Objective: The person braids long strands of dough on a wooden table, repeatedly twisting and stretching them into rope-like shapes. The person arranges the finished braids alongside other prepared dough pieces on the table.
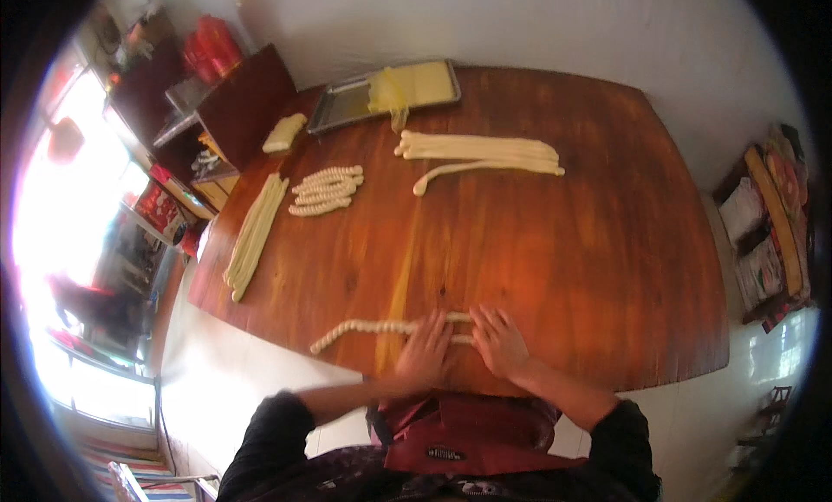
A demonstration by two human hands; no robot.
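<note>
On the wooden table (552,261) before me lies a twisted dough rope (364,326), its free end pointing left. My left hand (426,346) presses flat on it, and my right hand (497,339) rests on the dough just to the right; two thin strands show between them. Farther up the table are several plain dough strands (481,148) side by side, one partly apart from the rest. Several short twisted dough pieces (325,190) lie at the upper left, beside a bundle of long dough strands (257,235).
A metal tray (344,106) with a dough slab (422,83) and yellowish plastic film (388,93) stands at the table's back. A smaller dough piece (284,133) sits left of it. Dark wooden shelves (244,106) adjoin the left edge. Piled items stand beyond the right edge.
</note>
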